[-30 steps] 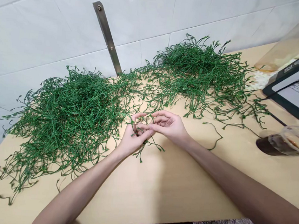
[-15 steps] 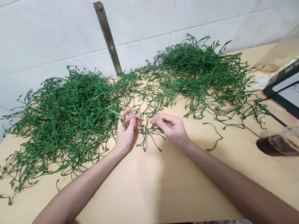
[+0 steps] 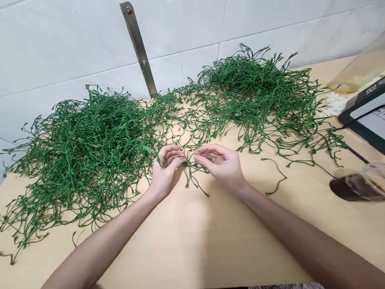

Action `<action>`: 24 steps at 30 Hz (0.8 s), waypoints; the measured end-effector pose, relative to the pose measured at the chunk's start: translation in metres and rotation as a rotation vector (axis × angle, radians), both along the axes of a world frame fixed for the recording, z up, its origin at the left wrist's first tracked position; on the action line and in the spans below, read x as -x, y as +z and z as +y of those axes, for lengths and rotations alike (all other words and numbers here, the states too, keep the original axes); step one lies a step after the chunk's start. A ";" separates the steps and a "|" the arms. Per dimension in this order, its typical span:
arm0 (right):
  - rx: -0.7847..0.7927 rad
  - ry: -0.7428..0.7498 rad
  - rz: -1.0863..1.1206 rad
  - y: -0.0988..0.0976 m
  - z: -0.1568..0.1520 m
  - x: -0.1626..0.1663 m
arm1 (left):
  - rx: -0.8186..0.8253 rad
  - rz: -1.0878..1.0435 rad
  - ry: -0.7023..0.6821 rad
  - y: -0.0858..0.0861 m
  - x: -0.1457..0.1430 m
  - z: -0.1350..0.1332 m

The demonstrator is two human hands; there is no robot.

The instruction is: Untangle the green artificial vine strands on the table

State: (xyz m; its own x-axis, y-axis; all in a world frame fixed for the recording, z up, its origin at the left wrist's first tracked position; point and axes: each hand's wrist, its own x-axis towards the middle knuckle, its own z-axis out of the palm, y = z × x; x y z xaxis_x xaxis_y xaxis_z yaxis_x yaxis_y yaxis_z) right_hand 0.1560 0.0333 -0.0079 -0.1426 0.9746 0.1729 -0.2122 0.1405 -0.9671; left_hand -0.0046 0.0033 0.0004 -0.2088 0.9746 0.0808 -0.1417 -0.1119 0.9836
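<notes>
the left hand [image 3: 165, 173] and right hand [image 3: 223, 169], fingers curled, pinch thin stems [image 3: 191, 175] between them over mid-desk; a light fingertip grip, with strands kept apart, should avoid snags. one green heap [image 3: 93, 148] spreads from the desk's [image 3: 168, 255] back left corner, another heap [image 3: 255, 91] lies along the back edge by the tiled wall [image 3: 87, 30], and a cup [image 3: 352, 187] sits right of the hands.

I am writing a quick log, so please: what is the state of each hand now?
Left hand: curled, holding a green stem.
Right hand: nearly closed; whether it holds anything cannot be told.
</notes>
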 end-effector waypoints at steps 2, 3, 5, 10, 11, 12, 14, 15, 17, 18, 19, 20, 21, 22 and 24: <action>0.012 -0.013 0.008 0.001 0.000 0.000 | -0.004 0.079 -0.061 0.003 0.000 -0.003; 0.017 -0.017 0.014 0.002 0.000 0.000 | -0.007 0.101 -0.081 0.005 -0.001 -0.005; 0.029 -0.021 0.030 0.003 0.000 0.000 | -0.002 0.123 -0.110 0.009 -0.004 -0.008; 0.038 0.087 0.075 0.005 -0.001 -0.001 | 0.029 0.161 -0.132 0.011 -0.008 -0.009; 0.046 0.115 0.085 0.006 -0.002 -0.002 | 0.033 0.168 -0.133 0.010 -0.008 -0.008; 0.053 0.138 0.095 0.007 -0.002 -0.003 | 0.034 0.174 -0.129 0.009 -0.007 -0.008; 0.046 0.157 0.100 0.008 -0.003 -0.005 | 0.027 0.178 -0.103 0.008 -0.006 -0.008; 0.022 0.150 0.086 0.007 -0.002 -0.005 | 0.024 0.178 -0.088 0.008 -0.006 -0.007; -0.072 0.126 0.016 0.005 -0.002 -0.005 | 0.013 0.170 -0.064 0.008 -0.006 -0.007; -0.137 0.113 -0.039 0.004 -0.001 -0.005 | 0.007 0.162 -0.053 0.008 -0.005 -0.007; -0.209 0.113 -0.102 0.002 -0.001 -0.004 | 0.005 0.149 -0.048 0.008 -0.005 -0.006; -0.283 0.115 -0.168 0.001 -0.001 -0.003 | 0.004 0.132 -0.043 0.007 -0.005 -0.006; -0.352 0.119 -0.232 -0.001 -0.001 -0.002 | 0.005 0.114 -0.038 0.006 -0.005 -0.005; -0.414 0.121 -0.287 -0.001 -0.002 -0.002 | 0.007 0.098 -0.036 0.005 -0.004 -0.005; -0.500 0.110 -0.354 -0.001 -0.003 -0.001 | 0.011 0.084 -0.037 0.003 -0.003 -0.005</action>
